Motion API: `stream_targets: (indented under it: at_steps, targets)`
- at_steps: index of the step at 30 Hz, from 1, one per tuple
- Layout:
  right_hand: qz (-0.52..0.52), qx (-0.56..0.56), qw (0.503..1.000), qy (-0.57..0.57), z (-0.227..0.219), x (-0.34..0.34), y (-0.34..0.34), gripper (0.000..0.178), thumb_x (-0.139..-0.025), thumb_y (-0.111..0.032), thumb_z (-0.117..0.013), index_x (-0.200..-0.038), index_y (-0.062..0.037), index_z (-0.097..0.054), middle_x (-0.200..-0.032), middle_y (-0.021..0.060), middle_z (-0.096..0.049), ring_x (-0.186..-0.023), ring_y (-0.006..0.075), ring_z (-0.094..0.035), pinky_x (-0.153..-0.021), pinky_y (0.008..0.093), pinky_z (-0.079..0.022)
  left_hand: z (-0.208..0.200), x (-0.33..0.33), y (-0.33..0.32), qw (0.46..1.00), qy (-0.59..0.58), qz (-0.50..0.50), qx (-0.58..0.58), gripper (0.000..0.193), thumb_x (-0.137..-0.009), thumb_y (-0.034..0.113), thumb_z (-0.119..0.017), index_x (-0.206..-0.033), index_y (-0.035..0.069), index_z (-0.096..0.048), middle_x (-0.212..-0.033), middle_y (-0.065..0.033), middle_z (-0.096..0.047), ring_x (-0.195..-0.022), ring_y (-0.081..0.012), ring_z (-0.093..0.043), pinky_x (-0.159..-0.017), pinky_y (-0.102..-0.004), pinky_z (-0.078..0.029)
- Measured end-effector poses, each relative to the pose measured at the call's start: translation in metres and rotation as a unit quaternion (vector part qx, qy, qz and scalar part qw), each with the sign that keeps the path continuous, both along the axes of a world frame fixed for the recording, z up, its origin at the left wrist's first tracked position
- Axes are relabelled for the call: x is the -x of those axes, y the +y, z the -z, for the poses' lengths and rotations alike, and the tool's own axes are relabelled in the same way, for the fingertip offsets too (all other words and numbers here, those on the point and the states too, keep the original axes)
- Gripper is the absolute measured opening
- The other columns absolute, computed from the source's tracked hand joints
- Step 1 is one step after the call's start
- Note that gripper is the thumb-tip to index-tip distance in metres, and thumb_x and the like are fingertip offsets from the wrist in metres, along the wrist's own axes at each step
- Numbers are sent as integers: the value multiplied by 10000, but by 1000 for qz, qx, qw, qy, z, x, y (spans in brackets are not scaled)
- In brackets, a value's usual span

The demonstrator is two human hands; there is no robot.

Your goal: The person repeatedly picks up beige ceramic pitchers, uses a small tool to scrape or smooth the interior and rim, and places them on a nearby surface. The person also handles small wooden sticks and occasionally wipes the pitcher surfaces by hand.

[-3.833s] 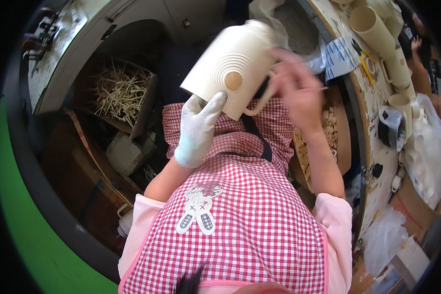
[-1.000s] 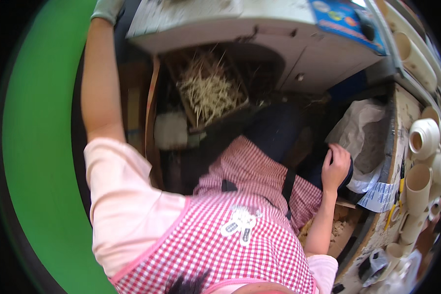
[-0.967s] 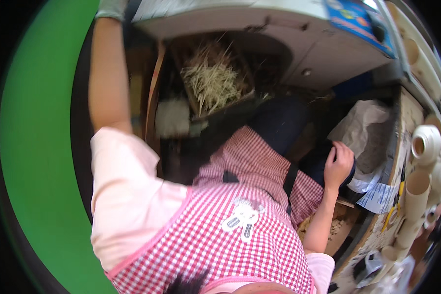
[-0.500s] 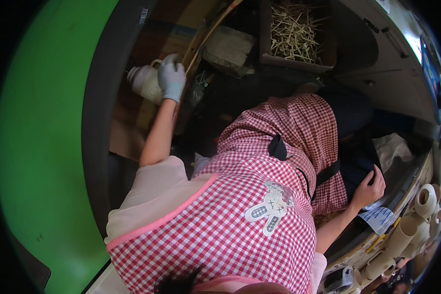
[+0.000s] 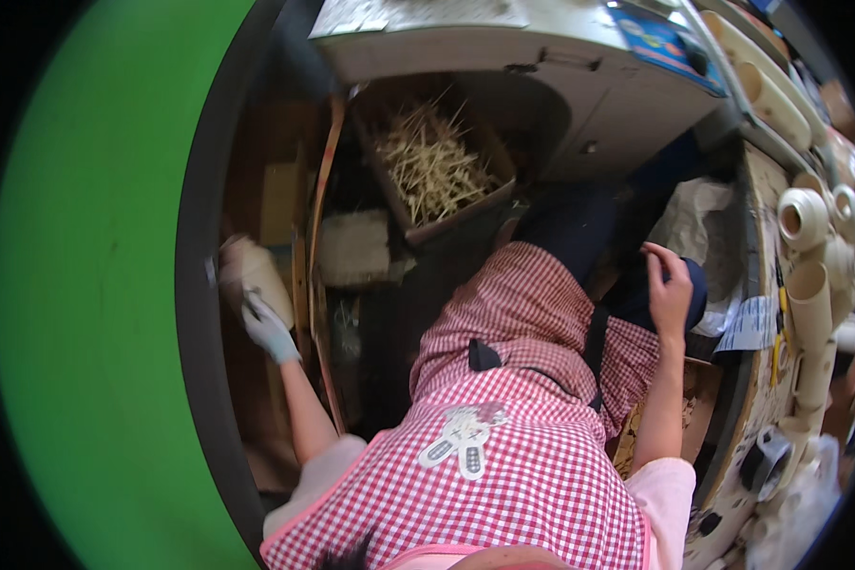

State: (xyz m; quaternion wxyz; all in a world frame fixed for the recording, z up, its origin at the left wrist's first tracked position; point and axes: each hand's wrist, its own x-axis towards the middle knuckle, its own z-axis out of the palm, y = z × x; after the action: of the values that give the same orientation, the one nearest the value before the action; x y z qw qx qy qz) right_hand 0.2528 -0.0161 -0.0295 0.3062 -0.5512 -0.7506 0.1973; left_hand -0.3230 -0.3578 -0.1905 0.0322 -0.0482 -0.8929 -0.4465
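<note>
At the left, my left hand (image 5: 270,330) wears a pale glove and is closed on a cream-coloured jug (image 5: 260,275). The jug is tilted beside the dark edge of the green surface, its far end smeared by motion. My left fingers are partly hidden against it. Over my right knee, my bare right hand (image 5: 670,290) holds nothing; its fingers are apart and loosely bent. A red checked apron (image 5: 532,484) covers my front and lap.
A box of thin wooden sticks (image 5: 434,171) stands ahead under a white cabinet (image 5: 579,114), with a grey block (image 5: 353,249) nearby. A green panel (image 5: 95,285) fills the left. Several cream vessels (image 5: 809,296) crowd the right-hand bench (image 5: 736,456).
The view has swung to the right, bringing more of the cabinet and bench in. My left hand and the jug sit lower in the picture. The right hand stays near the knee.
</note>
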Motion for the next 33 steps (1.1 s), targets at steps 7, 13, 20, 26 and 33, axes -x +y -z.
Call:
stream_targets:
  at_steps: [7,13,20,26,33]
  targets:
    - [-288,289,832,376,-18,95,-9,898,-960,-354,-737,-1627,5,-256,-1616,194,-414,-1499,292,-400,-1239,434,-313,-184,-239,168,857,-44,446,-255,286,-1048,228,-666,-1175,-26,-699,-941,-39,-723,-798,-105,-642,-751,-256,-517]
    - [-168,212,822,501,-22,16,-10,1151,-766,-541,-869,-1620,-62,-265,-1613,126,-349,-1493,243,-347,-1243,398,-267,-243,-324,234,623,-67,759,-177,222,-1018,189,-640,-1082,-8,-720,-849,-90,-717,-679,-171,-644,-655,-300,-522]
    - [-221,269,836,425,-26,-38,-57,1154,-777,-331,-902,-1661,-125,-190,-1565,184,-439,-1415,304,-472,-1189,413,-393,-239,-371,306,551,-336,754,-123,763,-898,300,-761,-1539,19,-457,-1459,-110,-566,-1316,-225,-553,-1126,-357,-423]
    - [-50,-52,995,74,-58,-172,11,391,-953,-318,-734,-1207,-24,-699,-1202,181,-706,-1105,318,-680,-1001,399,-527,-239,-390,312,568,-364,734,-82,393,-860,128,-739,-1215,-14,-650,-1413,-122,-623,-1245,-194,-599,-1077,-339,-450]
    - [142,-23,899,-414,-44,-306,142,296,-902,-78,-598,-1186,-26,-661,-1110,176,-681,-1062,378,-667,-898,483,-562,-268,-352,317,638,-72,737,-211,497,-782,368,-894,-1025,4,-659,-1435,-288,-577,-1250,-374,-615,-1047,-486,-508]
